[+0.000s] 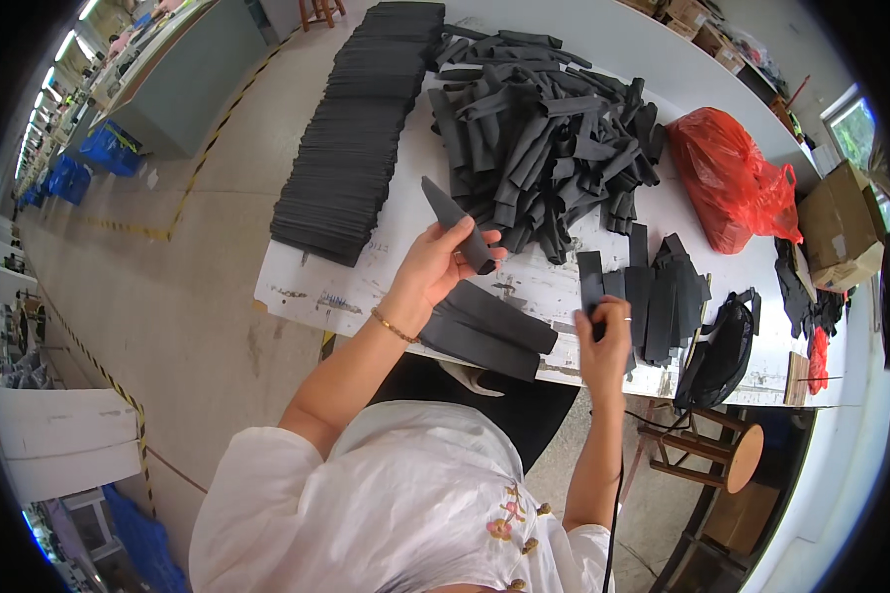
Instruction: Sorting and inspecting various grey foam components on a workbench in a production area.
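My left hand (439, 265) is closed around a rolled dark grey fabric piece (443, 206), which is tilted above the white table (302, 287). Below that hand, several flat dark strips (489, 336) lie along the table's near edge. My right hand (606, 341) has its fingers closed at the lower end of a narrow dark strip (590, 272). A small black bit shows between thumb and fingers there; its kind is hard to make out. Right beside it is a loose fan of more dark strips (670, 301).
A long row of tightly stacked dark pieces (351, 128) covers the table's left side, and a heap of rolled pieces (544, 138) its far middle. To the right are a red plastic bag (727, 178), a cardboard box (841, 222) and a black bag (722, 351). A wooden stool (742, 457) stands below.
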`<move>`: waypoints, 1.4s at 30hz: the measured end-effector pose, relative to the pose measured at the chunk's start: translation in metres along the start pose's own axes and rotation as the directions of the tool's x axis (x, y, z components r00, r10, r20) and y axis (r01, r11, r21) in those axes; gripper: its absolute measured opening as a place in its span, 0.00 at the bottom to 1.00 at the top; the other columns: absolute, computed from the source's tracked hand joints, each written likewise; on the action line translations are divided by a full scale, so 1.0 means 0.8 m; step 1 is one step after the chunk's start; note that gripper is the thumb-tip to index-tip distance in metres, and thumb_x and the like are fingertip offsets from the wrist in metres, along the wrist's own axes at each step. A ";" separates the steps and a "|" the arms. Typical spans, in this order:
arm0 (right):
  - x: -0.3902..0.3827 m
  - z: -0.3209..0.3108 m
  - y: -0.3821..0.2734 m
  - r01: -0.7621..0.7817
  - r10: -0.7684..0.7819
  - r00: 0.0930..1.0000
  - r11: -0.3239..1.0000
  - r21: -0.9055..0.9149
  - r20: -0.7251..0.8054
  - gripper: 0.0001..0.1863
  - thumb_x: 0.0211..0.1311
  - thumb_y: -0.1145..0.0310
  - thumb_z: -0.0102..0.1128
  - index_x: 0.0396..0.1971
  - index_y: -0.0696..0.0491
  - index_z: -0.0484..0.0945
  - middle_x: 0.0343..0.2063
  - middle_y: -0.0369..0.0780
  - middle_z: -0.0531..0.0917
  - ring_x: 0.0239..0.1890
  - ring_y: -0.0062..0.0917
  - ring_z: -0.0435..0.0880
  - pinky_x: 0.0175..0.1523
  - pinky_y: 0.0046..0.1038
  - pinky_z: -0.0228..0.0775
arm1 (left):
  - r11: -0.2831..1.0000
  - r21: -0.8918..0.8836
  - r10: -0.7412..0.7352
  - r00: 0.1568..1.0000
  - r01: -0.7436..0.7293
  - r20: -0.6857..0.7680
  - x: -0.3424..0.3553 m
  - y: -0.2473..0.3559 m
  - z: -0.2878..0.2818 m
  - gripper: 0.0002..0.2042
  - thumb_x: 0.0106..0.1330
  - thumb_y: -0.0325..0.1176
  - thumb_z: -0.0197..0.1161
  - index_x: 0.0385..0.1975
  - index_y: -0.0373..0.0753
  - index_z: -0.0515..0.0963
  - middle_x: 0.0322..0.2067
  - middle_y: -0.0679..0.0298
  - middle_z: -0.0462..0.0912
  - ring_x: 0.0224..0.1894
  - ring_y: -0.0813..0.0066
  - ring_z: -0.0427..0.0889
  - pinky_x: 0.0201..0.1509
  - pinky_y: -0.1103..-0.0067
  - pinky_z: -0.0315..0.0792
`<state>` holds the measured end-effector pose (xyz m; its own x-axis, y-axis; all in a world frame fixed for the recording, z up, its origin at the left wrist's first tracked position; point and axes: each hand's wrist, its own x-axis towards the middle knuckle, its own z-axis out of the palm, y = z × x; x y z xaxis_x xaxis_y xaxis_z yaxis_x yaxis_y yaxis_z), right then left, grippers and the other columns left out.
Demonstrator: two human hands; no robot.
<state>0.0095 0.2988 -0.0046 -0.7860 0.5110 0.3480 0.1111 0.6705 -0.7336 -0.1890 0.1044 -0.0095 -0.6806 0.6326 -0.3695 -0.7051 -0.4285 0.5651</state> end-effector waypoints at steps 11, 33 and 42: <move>-0.017 0.036 -0.095 0.000 -0.004 1.000 0.990 0.140 0.027 0.25 0.40 0.80 0.74 0.44 0.54 0.82 0.37 0.40 0.80 0.41 0.33 0.76 0.45 0.32 0.70 | 0.999 -0.018 0.042 0.995 -0.041 0.087 -0.002 -0.015 0.016 0.12 0.69 0.27 0.57 0.51 0.39 0.67 0.47 0.42 0.79 0.49 0.48 0.81 0.54 0.60 0.78; -0.007 0.094 -0.120 0.214 -0.222 0.967 0.974 -0.073 -0.125 0.27 0.45 0.78 0.71 0.47 0.55 0.70 0.42 0.47 0.76 0.43 0.44 0.73 0.48 0.42 0.65 | 0.987 -0.051 0.161 0.946 -0.152 0.281 -0.043 -0.043 0.046 0.17 0.69 0.34 0.60 0.55 0.37 0.69 0.45 0.51 0.81 0.55 0.54 0.78 0.60 0.63 0.71; -0.016 0.087 -0.098 0.285 -0.287 0.958 0.954 -0.094 -0.011 0.20 0.45 0.79 0.70 0.40 0.56 0.74 0.42 0.49 0.76 0.44 0.45 0.76 0.48 0.38 0.70 | 0.988 -0.041 0.157 0.959 -0.152 0.237 -0.051 -0.067 0.043 0.12 0.71 0.37 0.56 0.44 0.34 0.76 0.46 0.52 0.83 0.51 0.63 0.81 0.58 0.70 0.73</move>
<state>-0.0317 0.2023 0.0075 -0.7783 0.3024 0.5503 -0.0613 0.8356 -0.5459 -0.1166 0.1242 0.0006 -0.7160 0.6922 -0.0901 -0.6011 -0.5458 0.5837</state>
